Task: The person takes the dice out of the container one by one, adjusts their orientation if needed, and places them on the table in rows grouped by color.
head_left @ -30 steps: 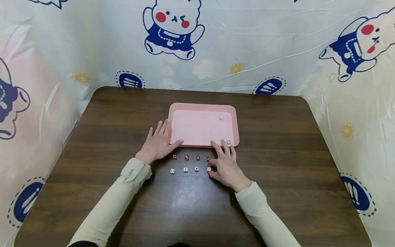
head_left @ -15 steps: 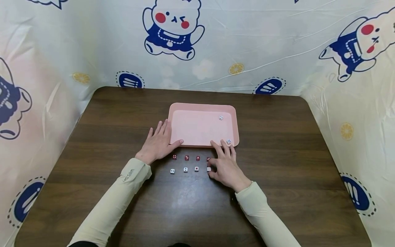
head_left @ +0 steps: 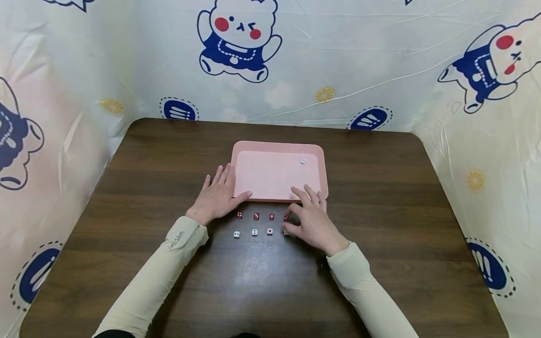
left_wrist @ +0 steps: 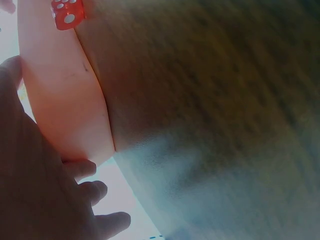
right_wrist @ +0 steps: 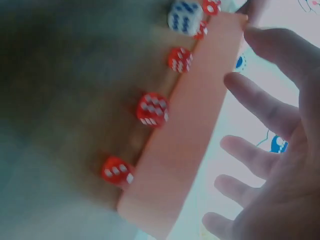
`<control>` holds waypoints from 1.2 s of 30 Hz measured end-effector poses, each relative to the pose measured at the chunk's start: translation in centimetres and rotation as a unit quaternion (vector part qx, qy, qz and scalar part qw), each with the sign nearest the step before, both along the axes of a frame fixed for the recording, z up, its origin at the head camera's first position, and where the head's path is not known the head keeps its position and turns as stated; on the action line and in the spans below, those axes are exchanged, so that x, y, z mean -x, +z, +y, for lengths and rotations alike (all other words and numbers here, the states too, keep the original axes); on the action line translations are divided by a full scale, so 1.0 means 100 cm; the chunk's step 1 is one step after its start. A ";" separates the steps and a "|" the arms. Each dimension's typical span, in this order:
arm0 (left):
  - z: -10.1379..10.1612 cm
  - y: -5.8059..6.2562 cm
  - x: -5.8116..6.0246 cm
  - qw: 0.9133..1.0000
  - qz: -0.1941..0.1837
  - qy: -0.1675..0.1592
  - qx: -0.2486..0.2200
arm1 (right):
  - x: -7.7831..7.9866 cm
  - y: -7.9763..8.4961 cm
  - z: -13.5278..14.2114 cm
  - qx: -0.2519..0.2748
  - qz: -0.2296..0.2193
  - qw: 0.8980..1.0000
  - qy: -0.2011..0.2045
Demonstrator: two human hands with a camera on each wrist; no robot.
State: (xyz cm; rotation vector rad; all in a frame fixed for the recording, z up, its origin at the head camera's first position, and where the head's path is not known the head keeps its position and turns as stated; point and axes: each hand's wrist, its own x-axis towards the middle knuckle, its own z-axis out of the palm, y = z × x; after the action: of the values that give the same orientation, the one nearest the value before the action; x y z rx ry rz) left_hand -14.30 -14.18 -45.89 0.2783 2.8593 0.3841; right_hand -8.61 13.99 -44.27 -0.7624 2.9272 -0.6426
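Observation:
My left hand (head_left: 215, 193) lies with straight, spread fingers at the left edge of a pink tray (head_left: 274, 146), thumb over its near corner. My right hand (head_left: 314, 220) hovers by the tray's near right corner, fingers spread and apart in the right wrist view. Its thumb tip overlaps the last white die (head_left: 286, 233) in the head view; nothing is pinched. In front of the tray are two rows: red dice (head_left: 256, 216) nearer the tray, white dice (head_left: 254, 233) nearer me. A white die (head_left: 303, 161) lies in the tray, toward its right side.
The dark wooden table (head_left: 169, 291) has a printed curtain (head_left: 359, 51) around its back and sides. In the left wrist view, a red die (left_wrist: 68, 14) sits by the tray's side wall (left_wrist: 70, 95).
My right hand has lifted slightly and shifted right, its thumb and index finger coming away from the last white die. The second white die in the tray is now hidden behind its fingers. Left hand unmoved.

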 end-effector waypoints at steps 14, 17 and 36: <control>-0.001 -0.003 0.000 1.000 -0.008 0.006 0.002 | 0.039 0.025 0.022 0.005 0.040 0.999 -0.037; -0.002 -0.003 0.001 1.000 -0.009 0.009 -0.001 | 0.052 0.028 0.026 0.005 0.030 0.998 -0.053; -0.002 -0.003 0.000 1.000 -0.005 0.006 -0.002 | 0.114 0.024 0.038 -0.013 -0.068 0.989 -0.132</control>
State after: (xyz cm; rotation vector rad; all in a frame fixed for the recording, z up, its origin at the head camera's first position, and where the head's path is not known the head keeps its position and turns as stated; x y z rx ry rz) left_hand -14.30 -14.41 -46.21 0.2592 2.8519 0.3921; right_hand -19.99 17.79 -41.90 -0.3159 2.9258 -0.6430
